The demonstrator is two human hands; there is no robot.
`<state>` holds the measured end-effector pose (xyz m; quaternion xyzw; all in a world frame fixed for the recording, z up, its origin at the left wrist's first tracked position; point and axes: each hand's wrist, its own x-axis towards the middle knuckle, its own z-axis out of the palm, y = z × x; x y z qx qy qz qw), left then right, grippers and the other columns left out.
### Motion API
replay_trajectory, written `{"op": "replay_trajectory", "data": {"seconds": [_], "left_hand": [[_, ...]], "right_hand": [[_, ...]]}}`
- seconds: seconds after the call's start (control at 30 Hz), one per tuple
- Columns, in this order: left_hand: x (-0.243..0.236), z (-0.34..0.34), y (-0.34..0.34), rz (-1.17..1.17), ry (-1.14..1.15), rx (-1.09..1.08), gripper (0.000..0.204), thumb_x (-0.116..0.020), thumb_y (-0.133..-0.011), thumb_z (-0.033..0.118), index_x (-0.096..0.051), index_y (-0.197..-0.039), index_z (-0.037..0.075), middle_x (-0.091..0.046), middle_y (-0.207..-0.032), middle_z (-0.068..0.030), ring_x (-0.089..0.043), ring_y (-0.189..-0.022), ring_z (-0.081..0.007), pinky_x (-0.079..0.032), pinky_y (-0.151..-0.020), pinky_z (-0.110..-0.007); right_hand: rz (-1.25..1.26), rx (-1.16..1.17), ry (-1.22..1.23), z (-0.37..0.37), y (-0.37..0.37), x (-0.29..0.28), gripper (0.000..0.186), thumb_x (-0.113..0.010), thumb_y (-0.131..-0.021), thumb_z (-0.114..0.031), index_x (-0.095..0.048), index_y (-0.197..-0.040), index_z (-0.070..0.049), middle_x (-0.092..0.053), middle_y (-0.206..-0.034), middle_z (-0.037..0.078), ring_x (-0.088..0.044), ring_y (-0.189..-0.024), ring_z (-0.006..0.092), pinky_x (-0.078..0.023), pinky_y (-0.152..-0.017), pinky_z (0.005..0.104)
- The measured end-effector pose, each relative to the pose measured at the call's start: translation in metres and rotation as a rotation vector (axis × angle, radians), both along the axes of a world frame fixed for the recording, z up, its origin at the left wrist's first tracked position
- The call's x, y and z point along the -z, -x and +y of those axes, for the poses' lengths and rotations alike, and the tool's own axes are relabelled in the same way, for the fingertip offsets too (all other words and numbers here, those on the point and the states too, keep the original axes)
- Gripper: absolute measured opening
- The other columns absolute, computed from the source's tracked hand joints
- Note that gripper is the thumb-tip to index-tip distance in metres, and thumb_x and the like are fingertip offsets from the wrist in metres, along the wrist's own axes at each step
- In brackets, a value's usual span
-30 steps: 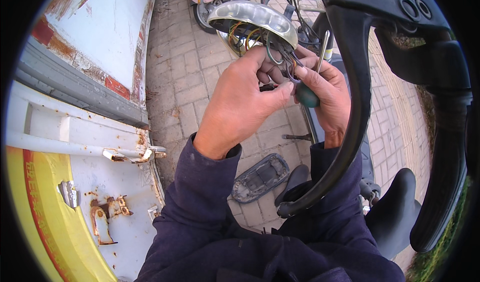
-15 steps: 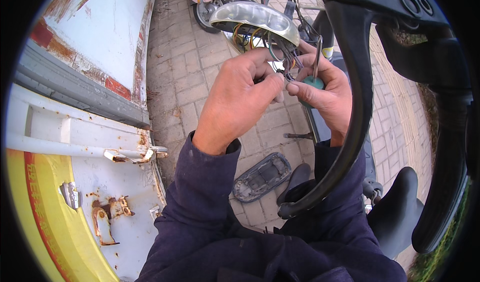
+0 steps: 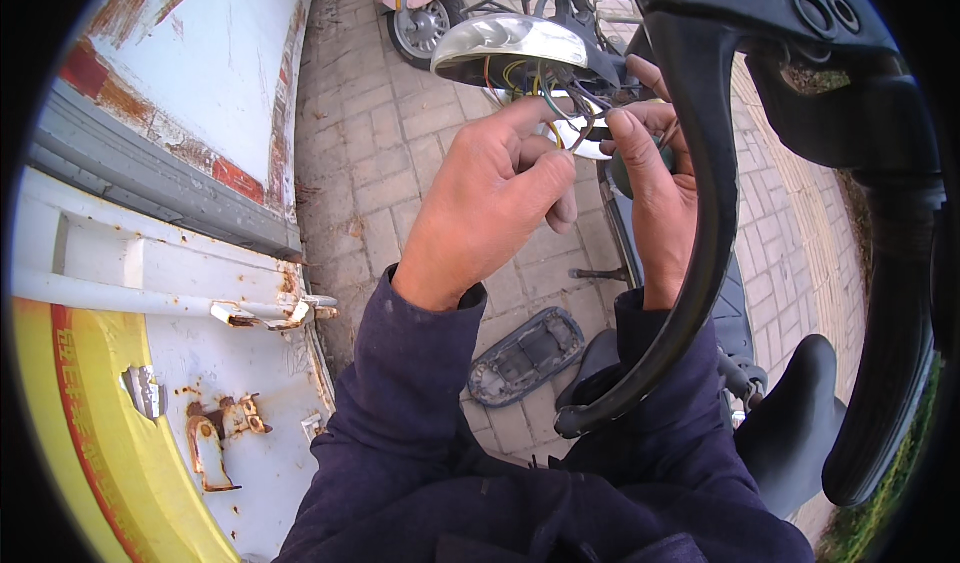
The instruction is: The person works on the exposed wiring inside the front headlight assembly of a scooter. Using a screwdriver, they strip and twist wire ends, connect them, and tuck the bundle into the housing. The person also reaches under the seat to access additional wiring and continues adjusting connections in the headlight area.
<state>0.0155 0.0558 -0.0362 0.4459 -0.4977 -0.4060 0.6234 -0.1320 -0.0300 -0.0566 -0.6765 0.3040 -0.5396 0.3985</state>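
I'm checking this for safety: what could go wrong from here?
The thin wires run from the lamp housing to the left hand, so a pull might strain or loosen one. A green handle, partly hidden, sits in the right hand while its thumb is at the wires, so it could slip.

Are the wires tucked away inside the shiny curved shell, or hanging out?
Hanging out. The coloured wires show below the rim of the shiny curved shell, reaching down to the left hand.

Right fingers [image 3: 648, 75] partly hidden (by black bar [image 3: 716, 163]).
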Motion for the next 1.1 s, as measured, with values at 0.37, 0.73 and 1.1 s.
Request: {"op": "replay_trajectory", "data": {"seconds": [0.37, 0.73, 1.1], "left_hand": [[0.001, 0.001, -0.002, 0.054, -0.096, 0.052, 0.034, -0.062, -0.096, 0.009, -0.062, -0.125, -0.008, -0.067, -0.070, -0.0079, -0.063, -0.062, -0.0145, -0.049, -0.057, -0.027], [0.007, -0.001, -0.014, 0.070, -0.021, 0.011, 0.028, -0.071, -0.094, 0.011, -0.069, -0.117, -0.005, -0.070, -0.100, -0.0081, -0.065, -0.092, -0.0157, -0.050, -0.082, -0.029], [0.020, -0.003, -0.021, -0.004, -0.105, 0.199, 0.021, -0.069, -0.097, 0.012, -0.072, -0.107, -0.006, -0.071, -0.091, -0.0063, -0.064, -0.082, -0.0126, -0.053, -0.079, -0.028]], "right_hand": [[0.150, -0.005, 0.387, -0.008, 0.003, -0.001, 0.020, -0.081, -0.084, -0.006, -0.077, -0.103, -0.002, -0.068, -0.107, 0.009, -0.065, -0.099, 0.0185, -0.051, -0.085, 0.0309], [-0.155, -0.038, -0.082, -0.004, -0.002, -0.002, 0.013, -0.075, -0.094, -0.013, -0.073, -0.096, 0.000, -0.072, -0.088, 0.002, -0.061, -0.083, 0.0076, -0.048, -0.078, 0.0232], [-0.353, -0.152, -0.348, -0.014, -0.006, 0.010, 0.016, -0.075, -0.096, -0.019, -0.072, -0.095, -0.003, -0.069, -0.085, 0.001, -0.060, -0.076, 0.0067, -0.047, -0.068, 0.0217]]}}
